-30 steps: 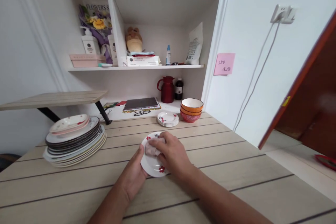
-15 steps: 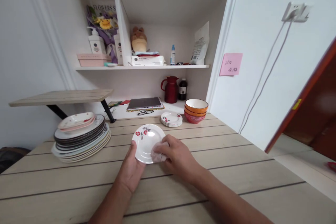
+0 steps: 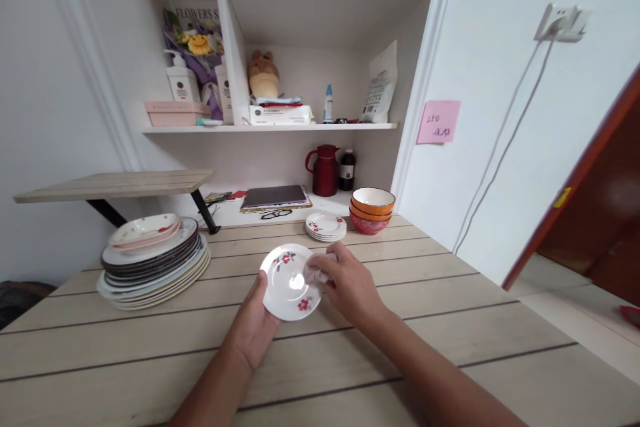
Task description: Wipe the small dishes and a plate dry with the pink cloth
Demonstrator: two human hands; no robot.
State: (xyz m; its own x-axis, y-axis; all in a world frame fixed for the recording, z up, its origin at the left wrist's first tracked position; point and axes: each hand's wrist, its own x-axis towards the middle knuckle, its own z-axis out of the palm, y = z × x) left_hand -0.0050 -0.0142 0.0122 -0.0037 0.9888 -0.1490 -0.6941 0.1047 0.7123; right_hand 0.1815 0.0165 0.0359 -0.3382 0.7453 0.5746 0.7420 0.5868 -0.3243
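Observation:
A small white plate (image 3: pixel 286 293) with red flowers is tilted toward me above the table. My left hand (image 3: pixel 255 320) grips it at the lower left, thumb on the rim and the fingers hidden beneath. My right hand (image 3: pixel 353 287) is closed round a crumpled pale cloth (image 3: pixel 317 270), pressed to the plate's right edge. Beyond the plate, a short stack of matching small plates (image 3: pixel 326 225) rests on the table. Beside that stack are nested bowls (image 3: pixel 373 208), orange ones over a red patterned one.
Several larger plates and dishes (image 3: pixel 155 273) are piled at the left, near a raised wooden stand (image 3: pixel 120 183). Behind the wooden table (image 3: pixel 400 373) lie glasses (image 3: pixel 276 214) and a laptop (image 3: pixel 275 196). A red jug (image 3: pixel 325 172) stands under the shelf (image 3: pixel 280 127).
The plate has shifted slightly right and down, showing a red flower at its lower right. My right hand has moved the cloth up along the rim, from bottom right to the right side.

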